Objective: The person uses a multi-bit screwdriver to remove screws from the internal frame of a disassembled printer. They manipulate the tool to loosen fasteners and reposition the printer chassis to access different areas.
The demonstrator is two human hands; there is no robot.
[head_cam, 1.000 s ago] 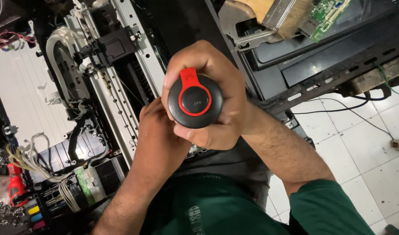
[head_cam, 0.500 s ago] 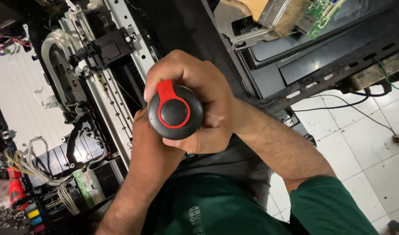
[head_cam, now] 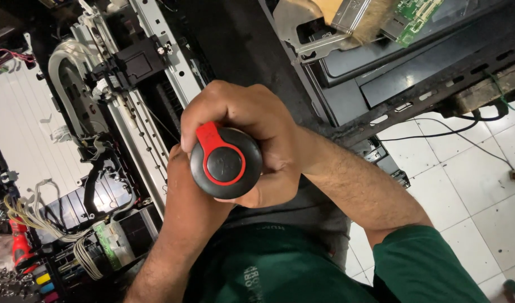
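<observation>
My right hand (head_cam: 252, 115) is wrapped around the round black handle of a screwdriver (head_cam: 226, 163). The handle has a red ring and a red tab, and I see it end-on in the head view, so its shaft is hidden below. My left hand (head_cam: 181, 188) reaches in under the handle from the lower left. Only its wrist and back show; its fingers are hidden behind the handle. Both hands hover over an opened printer with a silver metal rail (head_cam: 176, 67) and a black carriage (head_cam: 136, 63).
A brush (head_cam: 355, 17) and a green circuit board (head_cam: 417, 14) lie on a dark unit at the top right. Cable bundles (head_cam: 30, 219), a red tool (head_cam: 19, 249) and coloured cartridges (head_cam: 41, 279) sit at the lower left. White floor tiles (head_cam: 476, 185) with black cables lie to the right.
The handle and both hands have shifted left and slightly down in view. The red tab has turned a little counter-clockwise. The grip looks the same.
</observation>
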